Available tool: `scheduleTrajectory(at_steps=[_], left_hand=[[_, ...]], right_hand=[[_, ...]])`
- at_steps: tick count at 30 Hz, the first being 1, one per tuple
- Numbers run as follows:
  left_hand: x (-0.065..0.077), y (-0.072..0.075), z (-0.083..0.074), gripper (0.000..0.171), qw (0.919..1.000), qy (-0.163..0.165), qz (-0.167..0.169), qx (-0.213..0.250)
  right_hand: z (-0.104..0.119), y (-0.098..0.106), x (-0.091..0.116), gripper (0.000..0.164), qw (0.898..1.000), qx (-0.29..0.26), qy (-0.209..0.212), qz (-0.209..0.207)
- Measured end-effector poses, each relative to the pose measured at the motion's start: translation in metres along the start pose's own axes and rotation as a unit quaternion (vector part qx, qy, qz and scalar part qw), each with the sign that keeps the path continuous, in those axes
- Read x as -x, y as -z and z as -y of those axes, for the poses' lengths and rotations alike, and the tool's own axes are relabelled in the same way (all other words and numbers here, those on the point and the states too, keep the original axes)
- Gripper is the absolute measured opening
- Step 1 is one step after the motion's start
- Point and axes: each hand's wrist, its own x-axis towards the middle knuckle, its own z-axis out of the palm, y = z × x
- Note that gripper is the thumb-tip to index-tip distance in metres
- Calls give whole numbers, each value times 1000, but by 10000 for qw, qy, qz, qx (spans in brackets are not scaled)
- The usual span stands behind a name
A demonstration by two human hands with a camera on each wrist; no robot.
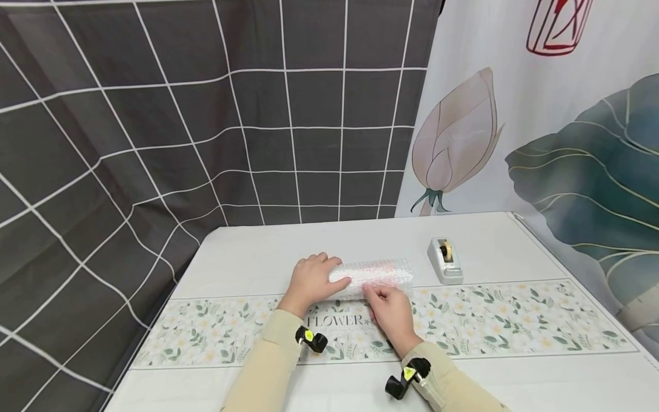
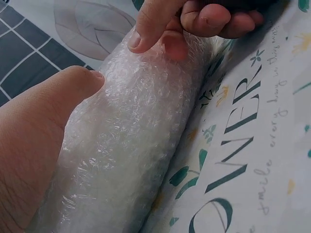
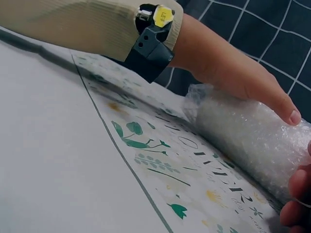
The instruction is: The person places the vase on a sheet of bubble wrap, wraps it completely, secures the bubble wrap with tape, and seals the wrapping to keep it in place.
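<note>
A bubble-wrapped cylinder (image 1: 376, 273) lies crosswise on the table, a pinkish tint showing through its right part. My left hand (image 1: 310, 281) grips its left part from above, the thumb (image 2: 73, 85) stretched along the wrap and the fingers hidden on the far side. At the near side of the cylinder, my right hand (image 1: 393, 312) pinches at the bubble wrap (image 2: 141, 116) with thumb and index finger. Its other fingers (image 2: 214, 19) are curled in beside the wrap. Loose clear wrap (image 3: 197, 99) sticks out past the cylinder's left end.
A white tape dispenser (image 1: 445, 262) with a yellowish roll stands to the right behind the cylinder. A floral printed band (image 1: 504, 320) with lettering runs across the white table (image 1: 247, 257). A dark gridded curtain (image 1: 319, 114) and a flower-patterned curtain (image 1: 473, 46) hang behind.
</note>
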Motion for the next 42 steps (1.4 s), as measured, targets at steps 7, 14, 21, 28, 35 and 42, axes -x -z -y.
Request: scheduleTrajectory(at_steps=[7,14,21,28,35,42], left_hand=[[-1,-1,0,60,10000,-37,-59,-45],[-1,-2,3,59,9998,-124,-95,-78],[-2,-4,6,60,9998,-152,-80,-102],[0,-6,5,59,9996,-249,-149,-72],[-1,-8,4,58,9996,-254,-139,-72],[-1,-7,5,58,9997,-200,-94,-120]], right_hand=[[1,8,-4,54,9828,1784,468,7],[3,13,-13,45,9159,3482,1884,-667],[-4,19,-27,55,8775,3208,3337,-1255],[-19,30,-43,84,9054,2785,3185,-350],[-25,33,-48,82,9111,2735,3083,-72],[-26,31,-49,86,9091,2774,3109,-54]])
